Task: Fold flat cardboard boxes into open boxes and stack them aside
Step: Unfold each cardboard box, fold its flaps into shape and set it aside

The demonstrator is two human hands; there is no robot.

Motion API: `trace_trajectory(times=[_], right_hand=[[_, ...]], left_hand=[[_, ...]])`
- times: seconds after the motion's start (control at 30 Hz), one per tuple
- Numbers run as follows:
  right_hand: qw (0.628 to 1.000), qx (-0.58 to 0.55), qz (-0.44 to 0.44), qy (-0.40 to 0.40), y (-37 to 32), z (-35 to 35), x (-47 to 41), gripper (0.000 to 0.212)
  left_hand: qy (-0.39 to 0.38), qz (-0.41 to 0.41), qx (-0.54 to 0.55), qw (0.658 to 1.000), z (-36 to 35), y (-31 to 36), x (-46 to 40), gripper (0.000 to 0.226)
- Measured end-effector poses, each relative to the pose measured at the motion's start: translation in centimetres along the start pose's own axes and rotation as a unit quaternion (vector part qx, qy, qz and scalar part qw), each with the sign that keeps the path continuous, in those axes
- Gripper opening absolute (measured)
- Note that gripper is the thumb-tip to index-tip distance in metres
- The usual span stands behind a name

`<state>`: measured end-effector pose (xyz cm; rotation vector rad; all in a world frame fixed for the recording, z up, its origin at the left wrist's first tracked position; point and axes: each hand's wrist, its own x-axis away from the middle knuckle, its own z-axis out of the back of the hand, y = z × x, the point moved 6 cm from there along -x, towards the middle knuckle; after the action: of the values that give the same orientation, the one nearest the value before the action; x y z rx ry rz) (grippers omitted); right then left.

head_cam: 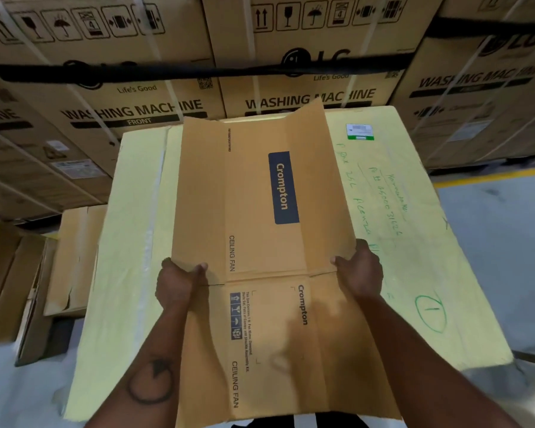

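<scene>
A flat brown cardboard box [260, 193] printed "Crompton" and "CEILING FAN" lies lengthwise in front of me over a large pale yellow carton [414, 230]. My left hand [178, 281] grips the box's left edge at the crease between the main panel and the near flaps, thumb on top. On the right edge, at the same crease, my right hand [360, 270] grips it with the thumb over the panel. The near flaps [284, 350] reach toward my body. The far flaps rise slightly at the top.
The yellow carton bears green handwriting and a small label [359, 131]. Stacked washing machine cartons [130, 97] form a wall behind. Brown cartons [74, 257] stand at the left on the grey floor. A yellow floor line [488, 177] runs at the right.
</scene>
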<state>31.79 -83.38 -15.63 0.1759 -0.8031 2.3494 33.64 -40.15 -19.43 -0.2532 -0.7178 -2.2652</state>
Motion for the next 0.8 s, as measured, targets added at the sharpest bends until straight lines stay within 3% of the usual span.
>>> trace_trajectory(times=[0.13, 0.27, 0.5, 0.8], right_hand=[[0.998, 0.041, 0.028, 0.039, -1.9, 1.6, 1.5, 0.046], [0.991, 0.079, 0.053, 0.095, -2.2, 5.2, 1.7, 0.034], [0.975, 0.131, 0.058, 0.169, 1.5, 14.4, -3.0, 0.031], [0.965, 0.149, 0.009, 0.217, 16.1, 29.4, -13.8, 0.017]], left_hand=[[0.031, -0.044, 0.018, 0.998, 0.7, 2.4, 2.2, 0.043], [0.052, -0.108, 0.025, 0.992, -0.6, 6.3, 5.6, 0.021], [0.004, -0.182, 0.056, 0.982, -5.8, 16.7, 13.2, 0.016], [-0.036, -0.255, 0.068, 0.964, -19.9, 30.9, 26.6, 0.02]])
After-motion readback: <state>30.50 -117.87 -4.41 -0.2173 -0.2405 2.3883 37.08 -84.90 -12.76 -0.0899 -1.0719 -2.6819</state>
